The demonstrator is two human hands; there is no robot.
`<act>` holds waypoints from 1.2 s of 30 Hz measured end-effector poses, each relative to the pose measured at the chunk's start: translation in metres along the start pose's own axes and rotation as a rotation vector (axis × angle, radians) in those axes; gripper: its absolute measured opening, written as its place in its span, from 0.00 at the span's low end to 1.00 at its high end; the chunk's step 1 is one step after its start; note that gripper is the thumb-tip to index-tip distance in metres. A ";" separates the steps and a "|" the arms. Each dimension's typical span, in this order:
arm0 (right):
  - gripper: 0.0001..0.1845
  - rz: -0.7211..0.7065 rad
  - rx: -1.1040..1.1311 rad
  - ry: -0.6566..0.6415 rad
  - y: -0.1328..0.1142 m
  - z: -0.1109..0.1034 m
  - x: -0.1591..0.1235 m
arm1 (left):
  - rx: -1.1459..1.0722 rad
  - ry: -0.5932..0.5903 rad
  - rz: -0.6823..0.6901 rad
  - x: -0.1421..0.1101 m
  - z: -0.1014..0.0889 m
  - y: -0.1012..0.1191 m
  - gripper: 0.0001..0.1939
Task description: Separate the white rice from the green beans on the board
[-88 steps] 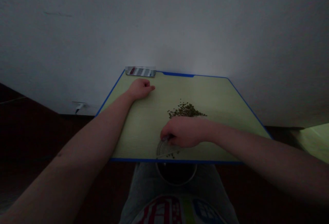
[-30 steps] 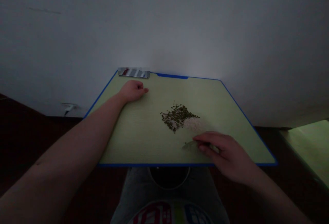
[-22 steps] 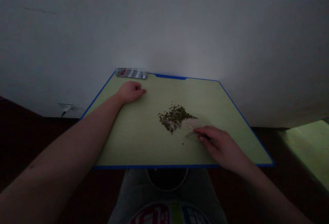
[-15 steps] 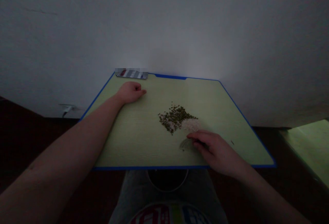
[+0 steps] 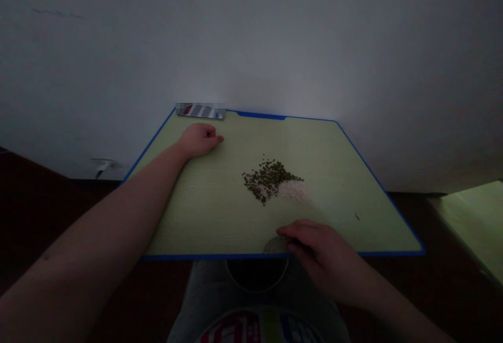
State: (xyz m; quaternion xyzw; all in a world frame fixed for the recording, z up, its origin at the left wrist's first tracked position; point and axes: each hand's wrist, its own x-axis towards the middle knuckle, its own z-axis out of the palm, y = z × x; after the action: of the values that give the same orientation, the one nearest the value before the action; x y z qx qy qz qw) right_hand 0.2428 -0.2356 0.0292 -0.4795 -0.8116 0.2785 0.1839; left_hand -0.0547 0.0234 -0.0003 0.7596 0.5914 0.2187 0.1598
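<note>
Clear round dish (image 5: 276, 245) at the near edge of the board, right hand (image 5: 314, 246) with fingers together clamped over its rim, mung beans (image 5: 267, 178) touching a pile of white rice (image 5: 294, 191) mid-board, left hand (image 5: 199, 140) curled, fingers together, resting near the far edge of the green blue-rimmed board (image 5: 204, 217)

My bare left hand (image 5: 200, 140) curled in a loose fist, left forearm (image 5: 118, 201) stretched forward, my bare right hand (image 5: 318, 248) arched downward, right forearm (image 5: 393, 306) angled in from the side
</note>
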 end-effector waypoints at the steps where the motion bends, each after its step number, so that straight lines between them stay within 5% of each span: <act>1: 0.16 -0.033 -0.053 0.079 0.001 0.004 -0.001 | 0.008 -0.004 0.003 0.000 0.000 0.000 0.19; 4: 0.16 -0.211 -0.316 0.345 -0.001 0.022 -0.001 | 0.033 -0.018 0.020 0.000 0.000 0.000 0.19; 8: 0.19 -0.401 -0.566 0.388 -0.011 0.043 0.001 | 0.046 -0.015 0.027 0.000 0.001 -0.002 0.19; 18: 0.20 -0.273 -0.716 0.451 0.021 0.027 0.002 | 0.029 -0.008 0.008 0.000 0.000 -0.001 0.20; 25: 0.12 -0.219 -0.531 0.539 0.029 0.003 0.001 | -0.013 -0.008 0.025 0.000 0.001 -0.002 0.20; 36: 0.14 -0.300 -0.493 0.500 0.028 0.018 0.018 | -0.006 -0.006 0.006 0.001 0.000 0.000 0.20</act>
State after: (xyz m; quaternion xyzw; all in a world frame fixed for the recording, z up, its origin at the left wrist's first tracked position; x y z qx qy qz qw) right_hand 0.2430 -0.2134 -0.0022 -0.4386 -0.8454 -0.0807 0.2939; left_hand -0.0549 0.0241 -0.0006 0.7615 0.5880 0.2188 0.1629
